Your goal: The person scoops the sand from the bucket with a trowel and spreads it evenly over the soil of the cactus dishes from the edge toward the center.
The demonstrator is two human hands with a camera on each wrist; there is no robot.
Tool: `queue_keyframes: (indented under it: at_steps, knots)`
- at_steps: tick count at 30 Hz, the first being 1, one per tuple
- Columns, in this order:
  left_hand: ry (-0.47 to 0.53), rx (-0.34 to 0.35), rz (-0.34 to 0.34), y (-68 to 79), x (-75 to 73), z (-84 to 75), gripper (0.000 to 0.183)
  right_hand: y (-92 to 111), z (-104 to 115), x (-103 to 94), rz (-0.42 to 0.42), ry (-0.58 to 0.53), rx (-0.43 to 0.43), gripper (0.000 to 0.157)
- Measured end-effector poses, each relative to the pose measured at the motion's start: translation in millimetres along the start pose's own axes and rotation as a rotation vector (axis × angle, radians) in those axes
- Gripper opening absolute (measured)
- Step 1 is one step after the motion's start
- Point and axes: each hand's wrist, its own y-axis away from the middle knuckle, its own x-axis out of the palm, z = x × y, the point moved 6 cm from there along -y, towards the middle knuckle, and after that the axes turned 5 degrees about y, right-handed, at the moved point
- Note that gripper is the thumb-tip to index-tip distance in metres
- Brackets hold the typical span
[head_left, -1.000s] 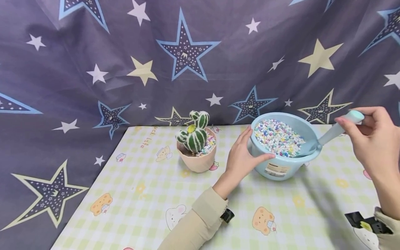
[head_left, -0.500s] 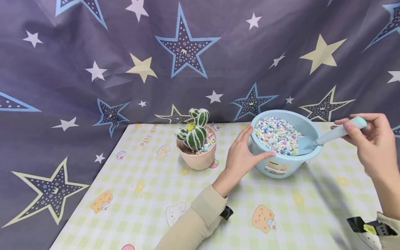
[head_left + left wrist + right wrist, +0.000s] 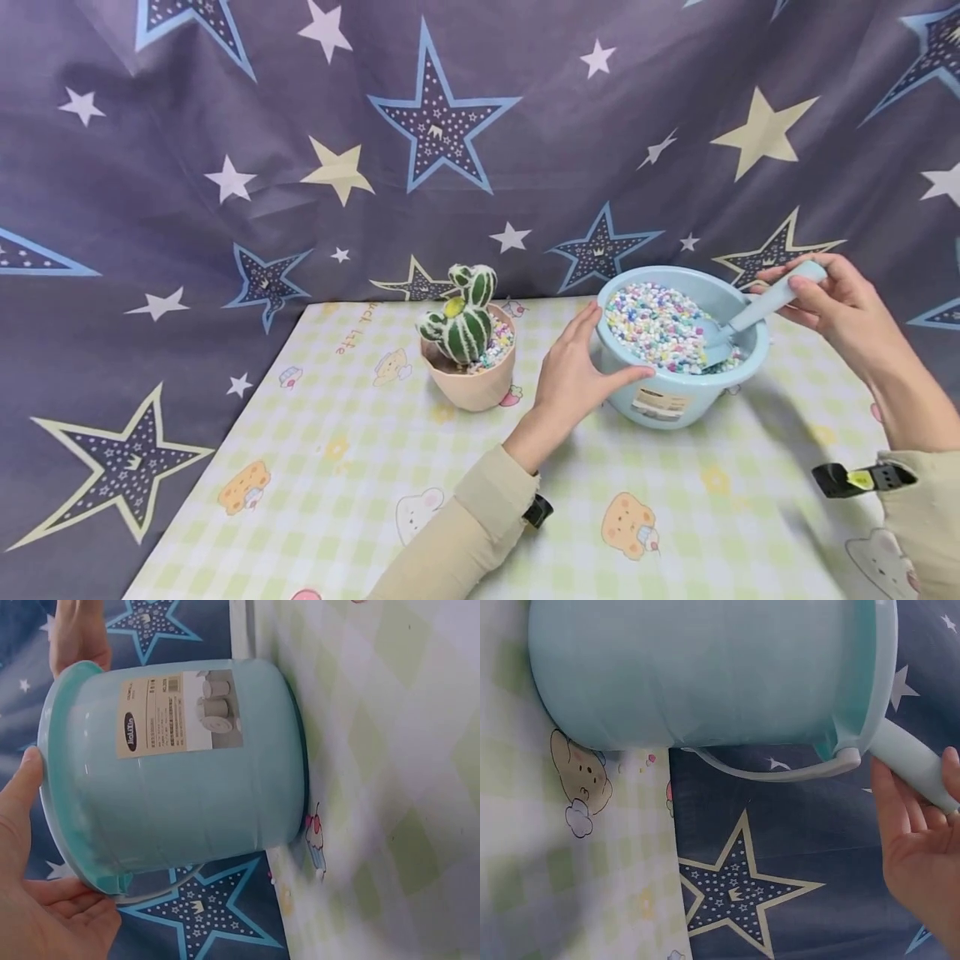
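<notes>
A light-blue plastic bucket [image 3: 660, 402] stands on the table, filled well up with small multicoloured pebbles [image 3: 651, 321]. My left hand [image 3: 570, 375] holds its left side at the rim, thumb along the front and fingers round the back; the left wrist view shows the thumb [image 3: 24, 776] and bent fingers on the rim. Over the bucket's right side, my right hand [image 3: 840, 304] grips a light-blue shovel [image 3: 759, 308] by its handle. The shovel's blade slants down into the pebbles, its tip buried. In the right wrist view, the handle [image 3: 911, 761] shows above the rim.
Left of the bucket is a peach-coloured pot [image 3: 474, 390] with a striped green cactus [image 3: 465, 333] and some pebbles inside. A checked cloth [image 3: 337, 500] covers the table. Behind hangs a dark star-patterned curtain [image 3: 525, 150]. The bucket's handle [image 3: 780, 774] hangs down behind it.
My right hand has moved left and turned with the shovel, bringing its blade from the bucket's right wall further into the pebbles. The left hand keeps its place on the bucket.
</notes>
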Motion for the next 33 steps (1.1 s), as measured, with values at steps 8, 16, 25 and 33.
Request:
queue_keyframes:
  at_steps: [8,16,25,33]
  knots:
    - [-0.001,0.003,-0.002,-1.8,-3.2,2.9,0.101,6.1,12.2,-1.8,-0.128,0.188,0.063,0.019]
    - [-0.012,0.015,-0.003,-2.7,-5.3,2.4,0.100,11.6,16.8,-0.7,-0.205,0.141,0.092,0.019]
    - [-0.060,0.052,-0.027,-7.5,-10.9,-5.9,0.100,13.3,16.1,-4.6,-0.262,-0.010,0.056,0.016]
    - [-0.046,0.014,0.017,-0.3,-3.9,-3.3,0.100,26.4,4.8,-6.2,-0.314,-0.037,0.158,0.016]
